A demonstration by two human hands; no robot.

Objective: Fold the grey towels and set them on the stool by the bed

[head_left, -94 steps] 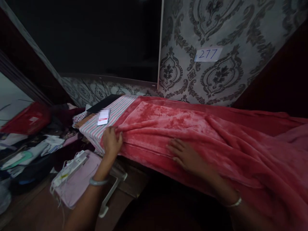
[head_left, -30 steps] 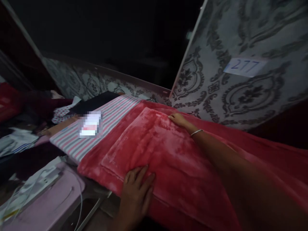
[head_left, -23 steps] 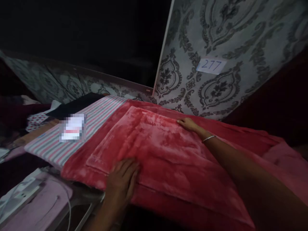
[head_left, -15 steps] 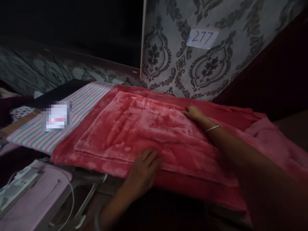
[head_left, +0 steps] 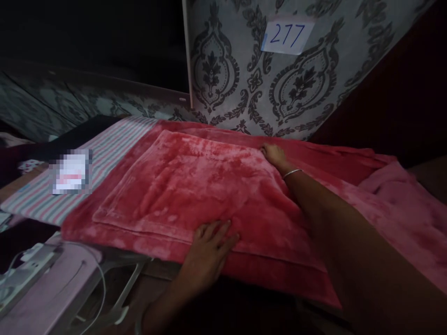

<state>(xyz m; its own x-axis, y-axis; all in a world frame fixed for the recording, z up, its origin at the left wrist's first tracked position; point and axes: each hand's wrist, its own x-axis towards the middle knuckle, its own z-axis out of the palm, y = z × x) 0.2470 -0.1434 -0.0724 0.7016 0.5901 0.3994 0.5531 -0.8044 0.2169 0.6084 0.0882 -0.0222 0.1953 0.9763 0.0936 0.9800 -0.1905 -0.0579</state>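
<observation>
Hands rest flat on a folded red fleece blanket [head_left: 195, 186] that lies spread over the surface, its folded upper layer forming a raised rectangle on the wider layer beneath. Left hand [head_left: 209, 249] lies palm down at the near edge of the blanket, fingers spread wide and pressed on the fabric, gripping nothing. Right hand [head_left: 274, 156] reaches across to the far right corner of the upper layer, fingers laid on the fabric at that corner; whether they pinch the cloth cannot be told. A thin bangle [head_left: 292, 173] sits on the right wrist. Striped cloth [head_left: 115, 146] in pink, white and grey lies under the blanket's left end and extends beyond it, and a small blurred card [head_left: 71, 171] lies on the stripes, well apart from both hands. More of the red blanket trails off loosely to the right. Patterned wall panel [head_left: 244, 70] stands just behind the blanket and bears a paper label [head_left: 287, 35] marked 277. A pink stool [head_left: 52, 288] with a white power strip [head_left: 24, 270] on it stands at lower left.
</observation>
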